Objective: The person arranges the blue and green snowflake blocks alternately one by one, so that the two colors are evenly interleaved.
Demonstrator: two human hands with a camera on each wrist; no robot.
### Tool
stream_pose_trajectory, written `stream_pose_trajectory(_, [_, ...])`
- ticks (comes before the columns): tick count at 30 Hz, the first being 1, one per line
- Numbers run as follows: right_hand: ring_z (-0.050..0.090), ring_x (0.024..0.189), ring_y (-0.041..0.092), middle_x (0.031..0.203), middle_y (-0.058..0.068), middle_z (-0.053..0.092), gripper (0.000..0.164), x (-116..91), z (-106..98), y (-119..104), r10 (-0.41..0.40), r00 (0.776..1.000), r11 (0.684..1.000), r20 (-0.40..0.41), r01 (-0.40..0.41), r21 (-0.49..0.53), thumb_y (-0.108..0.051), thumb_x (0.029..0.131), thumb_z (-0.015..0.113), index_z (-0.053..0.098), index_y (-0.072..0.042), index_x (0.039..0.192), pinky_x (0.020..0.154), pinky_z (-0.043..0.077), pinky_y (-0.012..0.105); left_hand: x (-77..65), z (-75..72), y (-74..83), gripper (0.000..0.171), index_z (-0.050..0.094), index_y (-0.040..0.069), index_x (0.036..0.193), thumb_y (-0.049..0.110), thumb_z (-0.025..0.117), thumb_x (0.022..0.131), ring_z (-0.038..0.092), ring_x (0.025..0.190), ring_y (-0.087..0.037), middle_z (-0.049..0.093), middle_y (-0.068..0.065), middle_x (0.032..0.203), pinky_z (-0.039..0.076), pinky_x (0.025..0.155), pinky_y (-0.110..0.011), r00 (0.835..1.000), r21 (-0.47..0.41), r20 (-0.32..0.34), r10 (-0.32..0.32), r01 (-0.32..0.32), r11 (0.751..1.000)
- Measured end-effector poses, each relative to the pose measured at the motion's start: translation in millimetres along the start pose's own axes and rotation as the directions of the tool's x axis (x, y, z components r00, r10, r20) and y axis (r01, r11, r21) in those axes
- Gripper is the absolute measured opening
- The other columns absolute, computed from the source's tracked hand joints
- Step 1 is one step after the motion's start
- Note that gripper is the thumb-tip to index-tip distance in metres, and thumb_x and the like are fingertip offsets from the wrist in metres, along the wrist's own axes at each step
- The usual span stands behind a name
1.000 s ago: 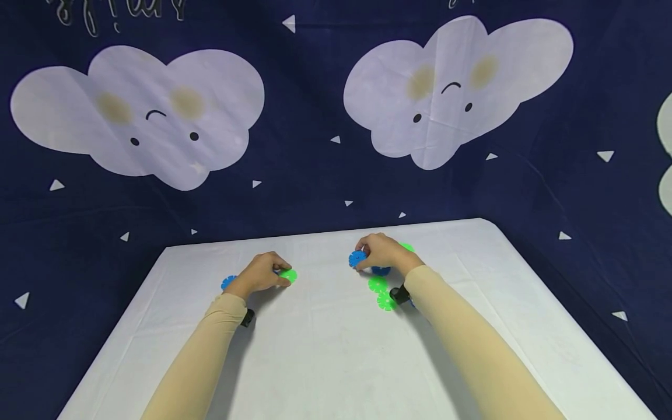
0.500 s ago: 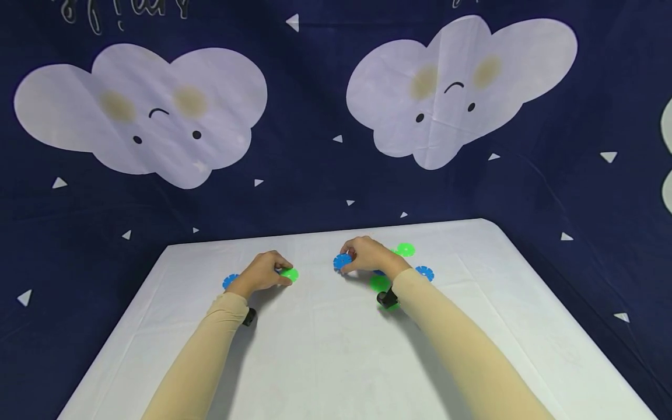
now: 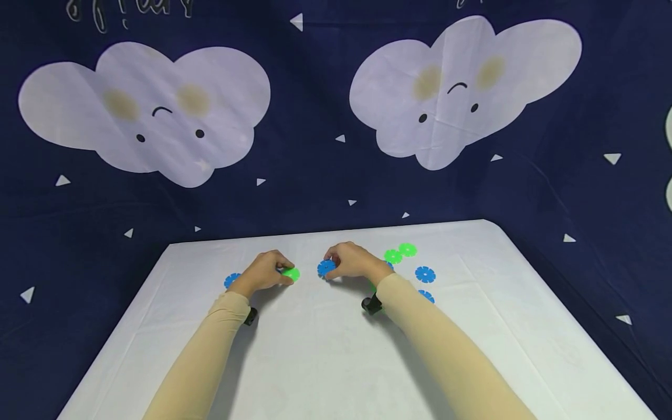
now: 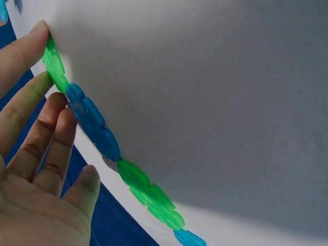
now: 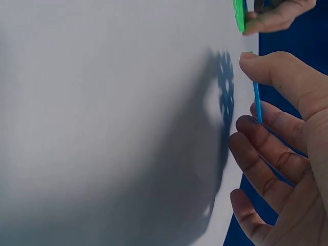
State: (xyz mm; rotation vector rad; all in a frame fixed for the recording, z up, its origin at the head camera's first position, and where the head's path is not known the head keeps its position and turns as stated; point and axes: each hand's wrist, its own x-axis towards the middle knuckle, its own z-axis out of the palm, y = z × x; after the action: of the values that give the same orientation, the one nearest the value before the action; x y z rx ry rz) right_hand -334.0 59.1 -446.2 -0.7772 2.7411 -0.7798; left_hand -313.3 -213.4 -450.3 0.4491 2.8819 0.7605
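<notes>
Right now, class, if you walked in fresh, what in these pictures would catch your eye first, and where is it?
First, the two hands at the middle of the white table: the left hand pinches a green snowflake disc, and the right hand holds a blue disc on edge, facing it. Next, the smiling white clouds on the dark blue backdrop behind.

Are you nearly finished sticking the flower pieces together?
Barely begun. No joined pieces show. The left hand holds a green plastic snowflake disc; the right hand holds a blue plastic snowflake disc nearby, not touching. Loose discs lie on the white table.
</notes>
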Motion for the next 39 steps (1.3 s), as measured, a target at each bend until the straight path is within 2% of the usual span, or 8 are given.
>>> stream_pose_trajectory(5, [0.064,0.093,0.013,0.106,0.003,0.076,0.047,6.4,8.2,-9.3,-0.011,1.000,1.000,0.010,0.011,-0.008,-0.029,0.085,0.092,0.077,-0.011,0.126,0.091,0.058,0.034,1.0,1.6,-0.9,0.040,0.081,0.006,0.121,0.018,0.094,0.084,0.068,0.113,-0.028,0.073,-0.011,0.120,0.059,0.100,-0.046,1.000,-0.006,-0.007,-0.004,0.004,1.000])
stream_pose_trajectory(13, [0.071,0.110,0.017,0.119,0.004,0.078,0.051,12.4,15.0,-19.7,-0.024,0.999,0.999,0.043,0.025,-0.034,-0.025,0.086,0.092,0.076,-0.010,0.132,0.104,0.058,0.038,2.6,1.5,0.5,0.040,0.081,0.006,0.120,0.018,0.094,0.084,0.070,0.111,-0.027,0.074,-0.010,0.120,0.060,0.098,-0.044,1.000,-0.013,-0.006,-0.001,0.000,1.000])
stream_pose_trajectory(24, [0.071,0.116,0.018,0.122,0.005,0.078,0.050,18.3,18.1,-28.9,-0.009,0.997,1.000,0.076,0.009,-0.005,-0.022,0.088,0.090,0.075,-0.011,0.134,0.107,0.058,0.040,2.4,-0.3,0.6,0.039,0.082,0.006,0.119,0.017,0.094,0.084,0.070,0.109,-0.025,0.074,-0.010,0.119,0.060,0.098,-0.045,1.000,-0.013,-0.007,0.008,-0.008,1.000])
stream_pose_trajectory(31, [0.070,0.117,0.018,0.124,0.004,0.078,0.049,23.4,20.7,-30.6,0.002,0.996,1.000,0.087,0.000,-0.024,-0.023,0.088,0.090,0.076,-0.013,0.134,0.108,0.057,0.039,1.2,-0.9,0.9,0.039,0.082,0.006,0.119,0.017,0.094,0.084,0.068,0.108,-0.024,0.074,-0.009,0.118,0.059,0.097,-0.044,1.000,-0.015,-0.003,0.009,-0.009,1.000])
stream_pose_trajectory(39, [0.068,0.122,0.021,0.126,0.004,0.076,0.048,24.8,21.2,-35.0,0.025,0.996,0.999,0.090,-0.022,-0.031,-0.023,0.089,0.090,0.076,-0.015,0.134,0.113,0.053,0.049,-0.1,-2.1,-0.2,0.039,0.082,0.005,0.118,0.017,0.094,0.083,0.067,0.105,-0.023,0.074,-0.010,0.118,0.058,0.095,-0.043,1.000,-0.011,0.000,0.007,-0.007,1.000])
